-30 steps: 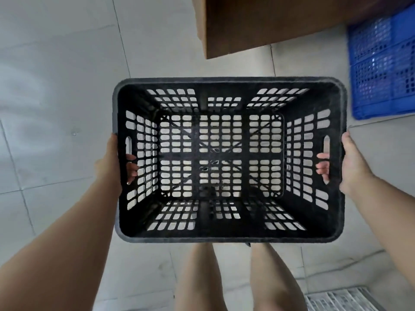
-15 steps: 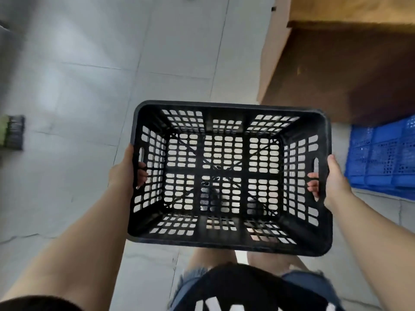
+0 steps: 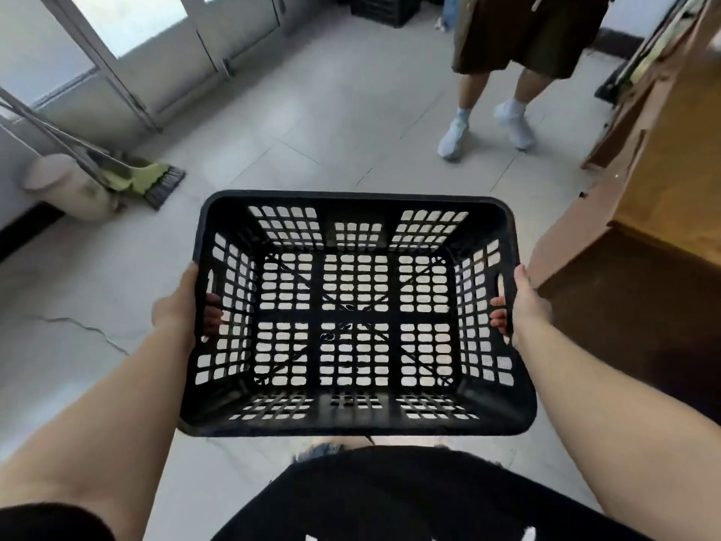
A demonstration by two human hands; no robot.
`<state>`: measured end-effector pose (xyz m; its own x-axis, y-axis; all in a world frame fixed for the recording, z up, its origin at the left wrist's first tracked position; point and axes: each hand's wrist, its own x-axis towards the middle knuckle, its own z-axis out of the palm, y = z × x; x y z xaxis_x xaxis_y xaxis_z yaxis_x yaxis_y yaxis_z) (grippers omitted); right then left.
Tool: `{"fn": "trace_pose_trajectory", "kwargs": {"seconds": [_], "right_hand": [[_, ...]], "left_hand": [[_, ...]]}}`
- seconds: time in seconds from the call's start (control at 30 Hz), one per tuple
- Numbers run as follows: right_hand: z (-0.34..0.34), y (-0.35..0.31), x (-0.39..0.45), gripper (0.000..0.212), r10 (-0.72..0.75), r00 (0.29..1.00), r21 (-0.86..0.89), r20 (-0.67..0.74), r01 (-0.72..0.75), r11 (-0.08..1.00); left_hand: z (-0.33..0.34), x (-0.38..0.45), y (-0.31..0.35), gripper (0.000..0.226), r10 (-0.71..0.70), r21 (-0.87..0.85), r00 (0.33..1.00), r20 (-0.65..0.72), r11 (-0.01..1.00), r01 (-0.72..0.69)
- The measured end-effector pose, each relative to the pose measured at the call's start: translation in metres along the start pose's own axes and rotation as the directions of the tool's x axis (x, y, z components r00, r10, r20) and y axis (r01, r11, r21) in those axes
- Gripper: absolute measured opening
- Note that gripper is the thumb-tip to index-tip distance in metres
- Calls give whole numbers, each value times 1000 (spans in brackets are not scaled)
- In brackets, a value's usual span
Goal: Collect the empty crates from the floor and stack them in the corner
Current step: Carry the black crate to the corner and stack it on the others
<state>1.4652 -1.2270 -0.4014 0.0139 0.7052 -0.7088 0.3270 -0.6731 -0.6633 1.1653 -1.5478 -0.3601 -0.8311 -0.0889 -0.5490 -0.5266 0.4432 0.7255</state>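
The black crate [image 3: 357, 314] is held above the floor [image 3: 312, 123], open side up. The left hand [image 3: 175, 306] and right hand [image 3: 526, 306] grip its side handles, fingers [image 3: 499, 318] curled through the slots.

crate [image 3: 357, 318] | black plastic, slotted lattice walls and base, rounded rim | empty, open side up | we hold it level above the floor by its two short-side handle slots

black crate [image 3: 357, 423] held level | left hand [image 3: 173, 306] grips left handle | right hand [image 3: 526, 302] grips right handle
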Motion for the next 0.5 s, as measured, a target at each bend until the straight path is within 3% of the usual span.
{"fn": "trace_pose_trajectory", "kwargs": {"seconds": [0.2,0.5], "right_hand": [[96,-37,-24,68,-105,992,-121,72,113,986],[241,-87,-46,66,-188,965,-162,185,218,962]], "left_hand": [[-62,50,1,73,-49,-102,998,-38,994,44],[-127,140,46,71,-75,-221,991,-111,974,49]]}}
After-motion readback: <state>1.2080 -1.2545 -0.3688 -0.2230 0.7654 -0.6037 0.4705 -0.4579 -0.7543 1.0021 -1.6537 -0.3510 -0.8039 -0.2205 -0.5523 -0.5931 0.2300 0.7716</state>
